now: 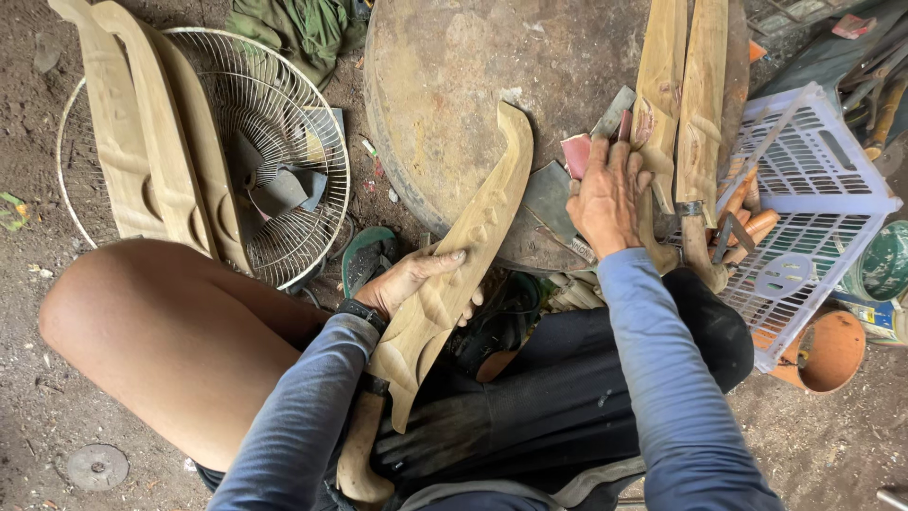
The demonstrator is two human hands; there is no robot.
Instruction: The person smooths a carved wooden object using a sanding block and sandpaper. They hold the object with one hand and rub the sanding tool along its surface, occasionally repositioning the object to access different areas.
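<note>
- Dirt floor (57,397), round grey stone worktop (445,85), white plastic crate (813,189) at right.
- Left hand (407,279) grips long carved pale wooden piece (454,274) lying across lap onto worktop.
- Right hand (610,194), fingers spread, rests on scrap sandpaper sheets (577,151), just beside the piece.

At the far right edge of the frame, below the middle, a small flat package (880,317) with a blue, yellow and white printed face lies tucked between a green round container (886,260) above it and an orange round container (832,352) below it; only a part of it shows. In the upper right corner a small red and white piece (854,26) that may be a scrap of packaging lies on dark sheeting, too small to tell. No signs or screens show.
</note>
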